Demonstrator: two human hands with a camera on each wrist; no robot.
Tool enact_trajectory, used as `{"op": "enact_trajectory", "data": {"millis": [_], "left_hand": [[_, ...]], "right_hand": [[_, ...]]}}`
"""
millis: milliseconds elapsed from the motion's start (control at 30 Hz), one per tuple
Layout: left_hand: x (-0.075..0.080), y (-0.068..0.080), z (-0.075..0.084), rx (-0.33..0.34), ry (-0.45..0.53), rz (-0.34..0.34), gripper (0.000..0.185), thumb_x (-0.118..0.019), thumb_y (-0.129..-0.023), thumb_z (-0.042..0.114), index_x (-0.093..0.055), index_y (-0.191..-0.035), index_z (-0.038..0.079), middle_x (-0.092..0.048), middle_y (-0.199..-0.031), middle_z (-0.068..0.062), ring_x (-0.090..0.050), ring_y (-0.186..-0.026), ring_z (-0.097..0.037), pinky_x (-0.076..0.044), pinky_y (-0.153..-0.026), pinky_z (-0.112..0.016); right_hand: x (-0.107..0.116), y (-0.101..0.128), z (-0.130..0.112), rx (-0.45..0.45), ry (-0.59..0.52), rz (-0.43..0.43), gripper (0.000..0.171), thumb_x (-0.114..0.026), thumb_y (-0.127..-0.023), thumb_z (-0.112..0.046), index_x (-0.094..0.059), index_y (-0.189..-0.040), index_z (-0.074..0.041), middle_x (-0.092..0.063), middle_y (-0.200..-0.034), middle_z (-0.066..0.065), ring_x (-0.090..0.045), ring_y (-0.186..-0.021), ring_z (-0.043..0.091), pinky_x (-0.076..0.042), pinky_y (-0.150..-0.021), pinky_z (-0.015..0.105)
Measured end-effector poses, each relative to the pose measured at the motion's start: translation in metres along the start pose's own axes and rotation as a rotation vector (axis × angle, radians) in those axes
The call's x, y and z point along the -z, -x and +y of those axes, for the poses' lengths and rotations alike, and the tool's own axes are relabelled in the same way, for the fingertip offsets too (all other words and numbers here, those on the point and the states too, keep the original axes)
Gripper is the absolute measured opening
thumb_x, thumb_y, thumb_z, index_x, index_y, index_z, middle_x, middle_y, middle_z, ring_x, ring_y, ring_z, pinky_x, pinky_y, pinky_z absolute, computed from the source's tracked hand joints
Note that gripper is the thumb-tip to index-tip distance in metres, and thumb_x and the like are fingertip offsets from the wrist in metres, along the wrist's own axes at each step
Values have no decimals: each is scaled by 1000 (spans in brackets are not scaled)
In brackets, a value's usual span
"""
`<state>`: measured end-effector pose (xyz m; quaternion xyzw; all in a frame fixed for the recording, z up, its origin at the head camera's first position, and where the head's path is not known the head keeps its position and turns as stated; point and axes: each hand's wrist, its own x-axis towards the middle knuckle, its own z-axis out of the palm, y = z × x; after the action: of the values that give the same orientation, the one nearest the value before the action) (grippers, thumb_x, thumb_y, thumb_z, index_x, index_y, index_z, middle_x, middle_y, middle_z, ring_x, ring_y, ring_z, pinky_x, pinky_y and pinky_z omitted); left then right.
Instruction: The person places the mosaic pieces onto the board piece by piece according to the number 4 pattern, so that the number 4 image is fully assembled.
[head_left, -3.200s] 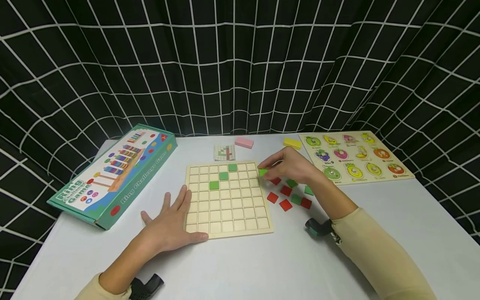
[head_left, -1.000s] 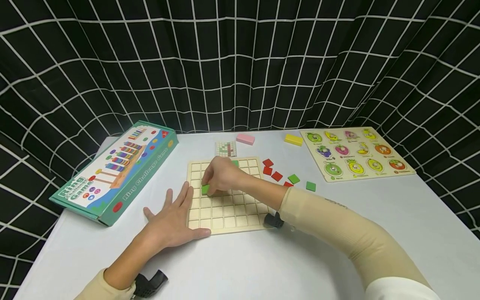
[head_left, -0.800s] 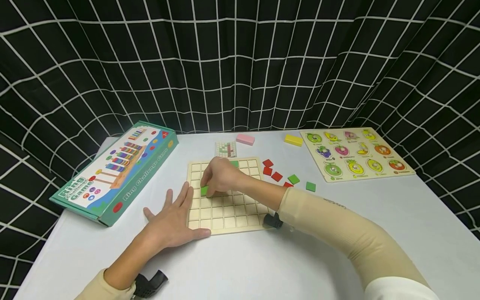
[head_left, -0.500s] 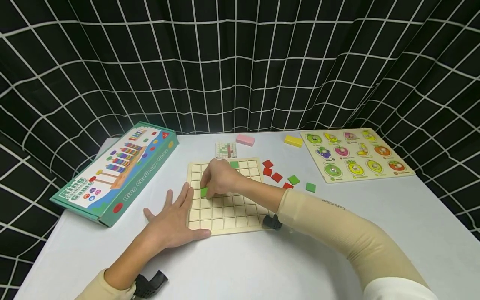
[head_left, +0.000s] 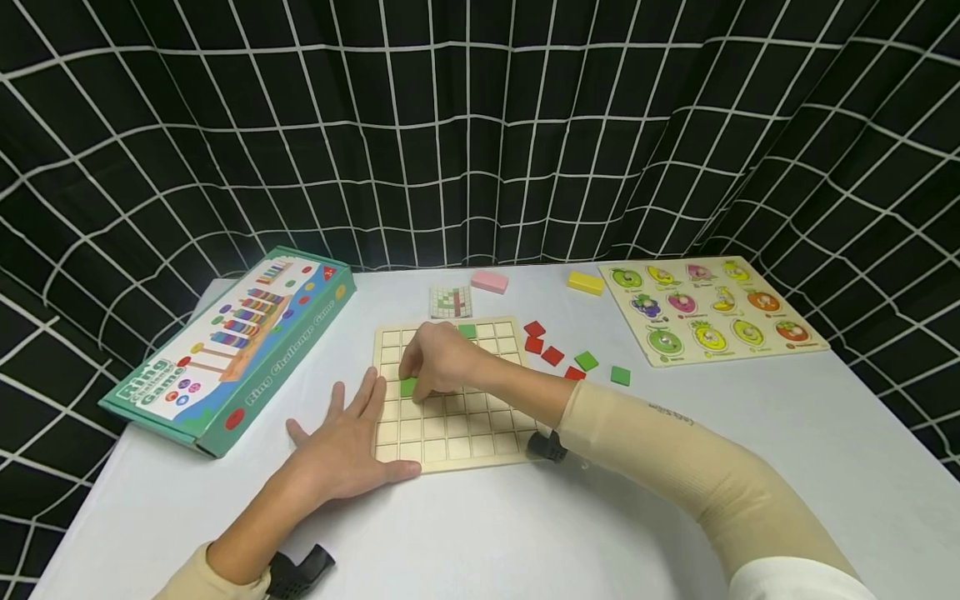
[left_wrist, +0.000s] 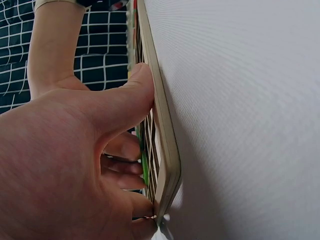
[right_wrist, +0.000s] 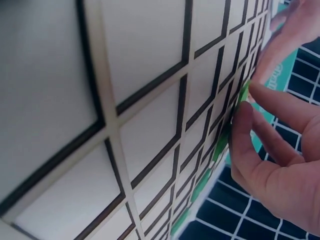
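In the head view, a pale wooden grid board (head_left: 457, 425) lies on the white table. My left hand (head_left: 337, 457) is spread at its lower left corner, thumb along the front edge and straight fingertips at the left edge. My right hand (head_left: 446, 358) is over the board, thumb and fingertips on a green square tile (head_left: 408, 387) in a cell of the second column. In the right wrist view the thumb and index finger touch this green tile (right_wrist: 244, 93). Another green tile (head_left: 467, 331) sits in the top row; my right hand hides the cells between.
Several red tiles (head_left: 552, 356) and two green tiles (head_left: 620, 376) lie right of the board. Behind it are a small pattern card (head_left: 451, 302), a pink block (head_left: 490, 282) and a yellow block (head_left: 586, 282). A game box (head_left: 232, 350) stands left, a fruit puzzle board (head_left: 712, 312) right.
My right hand took a green tile from right of the board and carried it left to the second column. Over the last second the tile has settled slightly lower. My left hand stays put.
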<state>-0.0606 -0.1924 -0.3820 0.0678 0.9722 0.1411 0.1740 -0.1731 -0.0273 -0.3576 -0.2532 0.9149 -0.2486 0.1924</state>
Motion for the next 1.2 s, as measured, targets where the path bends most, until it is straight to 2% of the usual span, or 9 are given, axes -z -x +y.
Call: {"op": "enact_trajectory", "data": {"millis": [300, 600, 733, 867, 1067, 1200], "left_hand": [[0, 0, 0, -7, -5, 3, 130, -71, -78, 79, -13, -167, 4, -4, -176, -14, -7, -155, -59, -8, -89, -99], [-1, -1, 1, -3, -4, 14, 130, -72, -77, 78, -15, -167, 3, -6, -176, -14, -8, -155, -59, -8, -90, -99], [-2, -1, 1, 0, -3, 14, 131, -73, -77, 79, -15, -167, 4, -6, -176, -14, -9, -155, -59, -8, -91, -99], [-1, -1, 1, 1, 5, 14, 131, -73, -77, 78, -14, -167, 4, -6, -176, -15, -8, -155, -59, -7, -91, -98], [-2, -1, 2, -3, 10, 21, 131, -75, -76, 77, -14, -167, 3, -7, -176, -15, -7, -155, -60, -6, -91, -99], [-2, -1, 2, -4, 12, 23, 131, -75, -76, 76, -14, -167, 3, -7, -176, -15, -7, -155, -60, -5, -90, -99]], "right_hand": [[20, 12, 10, 54, -128, -36, 30, -87, -79, -2, -82, -108, -9, -80, -103, 5, -72, -85, 11, -58, -76, 24], [50, 33, 25, 77, -181, 8, 29, -82, -84, -3, -82, -113, -11, -79, -108, 9, -74, -85, 13, -58, -80, 27], [59, 42, 36, 113, -205, 34, 28, -83, -85, -2, -82, -111, -10, -79, -111, 10, -74, -91, 19, -59, -83, 29], [68, 54, 47, 99, -218, 65, 25, -81, -87, -2, -82, -111, -12, -80, -113, 7, -73, -97, 21, -59, -85, 32], [78, 70, 67, 65, -242, 115, 24, -79, -89, -3, -82, -110, -14, -80, -109, 1, -72, -98, 19, -59, -82, 33], [84, 79, 82, 44, -253, 131, 24, -78, -90, -3, -82, -111, -14, -79, -112, 7, -70, -98, 22, -60, -80, 38]]}}
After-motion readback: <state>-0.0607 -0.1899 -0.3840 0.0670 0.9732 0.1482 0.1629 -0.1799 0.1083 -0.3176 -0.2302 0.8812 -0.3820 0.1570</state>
